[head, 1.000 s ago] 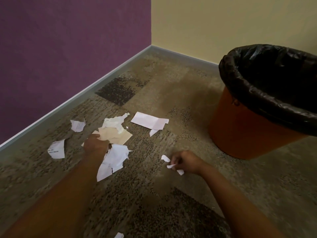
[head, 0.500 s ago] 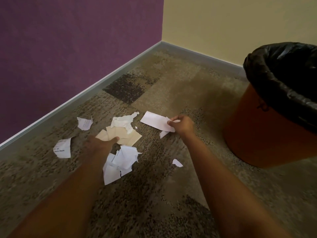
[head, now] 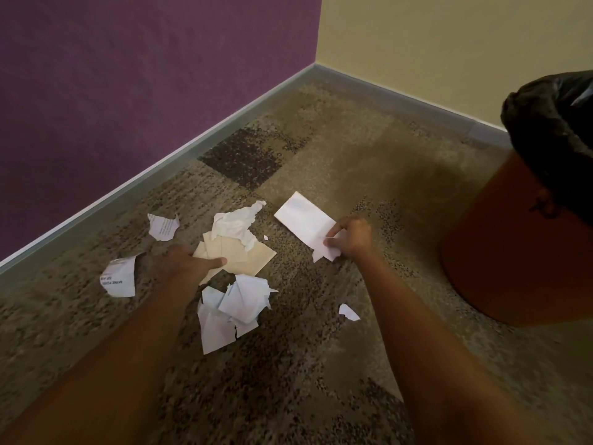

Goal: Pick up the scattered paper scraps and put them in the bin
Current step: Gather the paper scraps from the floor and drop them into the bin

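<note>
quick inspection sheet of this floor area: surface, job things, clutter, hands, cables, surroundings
surface: patterned carpet, paper scattered over it.
job's things: tan sheets with a crumpled white scrap on them; white rectangle; far printed scrap; left printed scrap; torn white pile; small scrap; orange bin with a black liner at the right, its inside hidden.
clutter: nothing seen beyond the scraps.
grippers: left hand grips the tan sheets, thumb on top; right hand pinches the white rectangle's near end.
cables: nothing seen.
surroundings: purple wall and yellow wall meet in a corner; grey baseboard.
</note>
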The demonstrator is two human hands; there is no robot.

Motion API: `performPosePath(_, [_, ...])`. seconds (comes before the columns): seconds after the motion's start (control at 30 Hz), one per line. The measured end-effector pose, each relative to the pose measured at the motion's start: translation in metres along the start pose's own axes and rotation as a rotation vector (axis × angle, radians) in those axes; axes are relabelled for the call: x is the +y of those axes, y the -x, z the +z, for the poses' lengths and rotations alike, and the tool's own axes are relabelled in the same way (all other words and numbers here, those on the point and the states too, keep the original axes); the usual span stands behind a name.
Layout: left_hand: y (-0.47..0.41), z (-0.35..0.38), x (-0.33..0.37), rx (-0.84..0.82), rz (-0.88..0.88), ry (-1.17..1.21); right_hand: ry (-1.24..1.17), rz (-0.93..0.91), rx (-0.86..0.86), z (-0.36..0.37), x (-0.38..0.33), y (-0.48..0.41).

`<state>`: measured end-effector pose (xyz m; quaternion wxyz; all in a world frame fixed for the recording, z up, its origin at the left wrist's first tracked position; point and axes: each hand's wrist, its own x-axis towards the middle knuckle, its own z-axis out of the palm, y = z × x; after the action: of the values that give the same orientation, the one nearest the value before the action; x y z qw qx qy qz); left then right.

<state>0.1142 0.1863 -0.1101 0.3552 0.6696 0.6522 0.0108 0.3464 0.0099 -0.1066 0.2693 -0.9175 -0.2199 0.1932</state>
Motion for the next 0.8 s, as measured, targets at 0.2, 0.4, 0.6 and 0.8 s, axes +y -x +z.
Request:
performPosePath(0.2, [0.017, 0.0, 0.019, -0.095, -0.104, 0.164, -0.169, 0.058, -0.007, -0.002, 0.002, 0.008])
performPosePath(0.4, [0.027, 0.003, 0.023, 0.009, -0.004, 0.168, -0.354, 0.044, 0.075, -0.016, -0.005, 0.022])
performPosePath(0.6, [0.046, -0.005, 0.033, 0.09, 0.016, 0.182, -0.459, -0.02, 0.135, -0.053, -0.017, 0.034])
performPosePath(0.8, [0.08, -0.032, 0.059, 0.245, 0.045, 0.308, -0.531, -0.111, 0.208, -0.106, -0.037, 0.06])
